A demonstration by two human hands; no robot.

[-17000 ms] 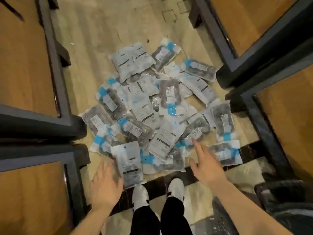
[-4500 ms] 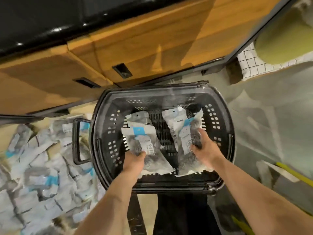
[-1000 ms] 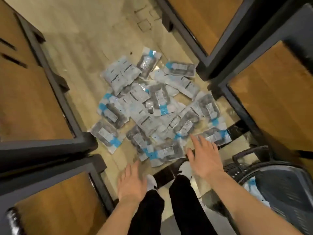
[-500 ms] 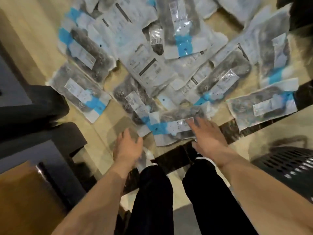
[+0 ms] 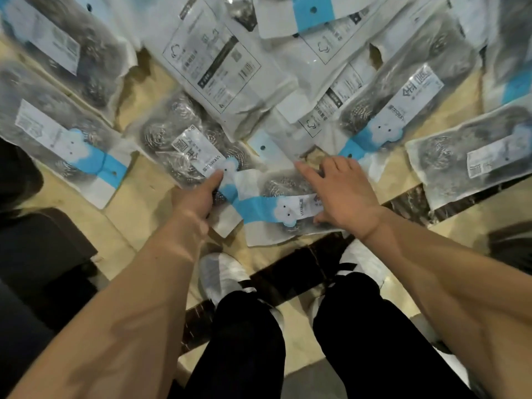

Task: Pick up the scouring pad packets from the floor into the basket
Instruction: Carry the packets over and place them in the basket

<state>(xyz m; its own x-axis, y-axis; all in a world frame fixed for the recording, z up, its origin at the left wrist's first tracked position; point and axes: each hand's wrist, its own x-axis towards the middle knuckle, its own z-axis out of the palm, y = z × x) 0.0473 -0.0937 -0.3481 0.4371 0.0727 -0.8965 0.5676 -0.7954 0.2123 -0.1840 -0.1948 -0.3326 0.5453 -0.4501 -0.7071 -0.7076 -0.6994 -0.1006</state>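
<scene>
Many clear scouring pad packets with blue and white labels cover the beige floor across the top of the head view. My left hand (image 5: pixel 197 197) pinches the near end of one packet of steel pads (image 5: pixel 172 139), thumb on top of its label and fingers hidden beneath. My right hand (image 5: pixel 342 194) lies on the right end of a packet lying crosswise (image 5: pixel 270 208) just in front of my feet. Its fingers are spread and fairly straight, and its thumb is at the packet's near edge. The basket is not clearly in view.
A dark furniture base (image 5: pixel 37 243) stands at the left. A dark blurred shape (image 5: pixel 511 246) sits at the right edge. My white shoes (image 5: pixel 218 272) stand on a dark floor strip (image 5: pixel 288 269). More packets lie left (image 5: pixel 66 145) and right (image 5: pixel 472 156).
The view has dropped closer to the pile. Both hands have reached forward onto the nearest packets; the left thumb now pins one packet and the right hand rests on another.
</scene>
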